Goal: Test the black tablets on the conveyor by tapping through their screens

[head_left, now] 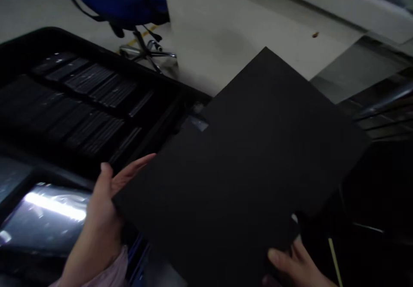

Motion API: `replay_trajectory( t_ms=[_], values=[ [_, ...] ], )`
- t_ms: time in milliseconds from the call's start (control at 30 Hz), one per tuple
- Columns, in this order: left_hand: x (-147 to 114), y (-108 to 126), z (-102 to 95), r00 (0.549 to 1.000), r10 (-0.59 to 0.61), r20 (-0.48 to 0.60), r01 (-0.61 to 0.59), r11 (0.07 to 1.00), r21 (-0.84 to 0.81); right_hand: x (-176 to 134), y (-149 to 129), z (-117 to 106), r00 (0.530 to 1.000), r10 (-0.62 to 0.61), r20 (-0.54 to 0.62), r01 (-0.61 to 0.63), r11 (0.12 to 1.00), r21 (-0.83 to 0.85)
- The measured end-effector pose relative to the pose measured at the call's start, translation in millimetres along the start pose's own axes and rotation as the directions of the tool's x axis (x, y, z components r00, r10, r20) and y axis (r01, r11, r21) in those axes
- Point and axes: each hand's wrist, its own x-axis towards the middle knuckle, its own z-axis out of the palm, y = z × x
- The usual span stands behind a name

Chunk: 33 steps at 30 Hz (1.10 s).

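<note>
A large flat black board spans the middle of the head view, tilted, with one corner pointing up. My right hand grips its lower right edge, thumb on the near face and the other fingers mostly hidden. At the left corner is my left hand, its thumb raised and its fingers stretched out, partly behind the board. It is not closed round the board; whether the palm touches the corner, I cannot tell. A small shiny clear piece shows at the board's upper left edge.
A black bin on the left holds rows of thin dark upright pieces. Nearer me lies a glossy, reflective packet. Beyond stand a blue chair and a white bench panel. Metal bars show at right.
</note>
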Motion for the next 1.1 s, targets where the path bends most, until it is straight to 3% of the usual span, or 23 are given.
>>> replay_trajectory(
  t_ms=[67, 167, 233, 300, 333, 400, 467, 533, 600, 667, 733, 800, 833, 933, 1100],
  values=[
    [-11, 14, -6.3, 0.994, 0.024, -0.11, -0.025, 1.0, -0.005, 26, -24, 15, 0.995, 0.059, 0.084, -0.064, 0.996, 0.066],
    [-9, 16, -17.3, 0.989, 0.061, -0.134, -0.025, 0.967, 0.254, 64, -68, 23, 0.957, 0.173, 0.234, -0.176, 0.984, -0.007],
    [-1, 6, -23.9, 0.993, 0.062, -0.099, -0.011, 0.896, 0.443, 87, -93, 24, 0.913, 0.294, 0.283, -0.238, 0.947, -0.215],
    [7, -10, -26.9, 0.986, 0.134, -0.101, -0.053, 0.82, 0.57, 107, -111, 28, 0.91, 0.363, 0.198, -0.216, 0.826, -0.521],
    [9, -19, -26.7, 0.979, 0.178, -0.103, -0.077, 0.782, 0.618, 115, -119, 33, 0.937, 0.329, 0.116, -0.163, 0.708, -0.688],
    [9, -36, -24.0, 0.965, 0.244, -0.097, -0.108, 0.704, 0.702, 129, -133, 47, 0.993, 0.113, 0.022, -0.018, 0.34, -0.94],
    [3, -47, -21.7, 0.954, 0.293, -0.063, -0.139, 0.619, 0.773, 135, -145, 67, 0.993, -0.056, 0.099, 0.098, -0.034, -0.995],
    [-4, -46, -23.6, 0.93, 0.368, -0.014, -0.202, 0.541, 0.816, 135, -154, 90, 0.977, -0.044, 0.21, 0.196, -0.217, -0.956],
    [-2, -31, -30.1, 0.894, 0.448, 0.014, -0.264, 0.501, 0.824, 132, -157, 111, 0.963, -0.005, 0.269, 0.259, -0.255, -0.932],
    [16, -6, -37.5, 0.872, 0.489, 0.019, -0.281, 0.468, 0.838, 128, -153, 127, 0.954, 0.006, 0.299, 0.292, -0.242, -0.925],
    [50, 19, -41.6, 0.889, 0.455, 0.062, -0.246, 0.358, 0.901, 125, -144, 137, 0.947, 0.024, 0.32, 0.317, -0.209, -0.925],
    [90, 36, -41.3, 0.935, 0.35, 0.048, -0.12, 0.189, 0.975, 125, -135, 141, 0.943, 0.032, 0.333, 0.333, -0.176, -0.926],
    [109, 40, -40.3, 0.965, 0.261, 0.022, -0.057, 0.126, 0.99, 125, -132, 141, 0.942, 0.024, 0.336, 0.335, -0.17, -0.927],
    [147, 36, -37.6, 0.986, 0.164, -0.024, 0.009, 0.094, 0.996, 129, -129, 138, 0.934, 0.011, 0.357, 0.354, -0.157, -0.922],
    [150, 29, -33.8, 0.98, 0.181, -0.082, 0.067, 0.089, 0.994, 141, -132, 137, 0.905, -0.005, 0.424, 0.422, -0.089, -0.902]
  ],
)
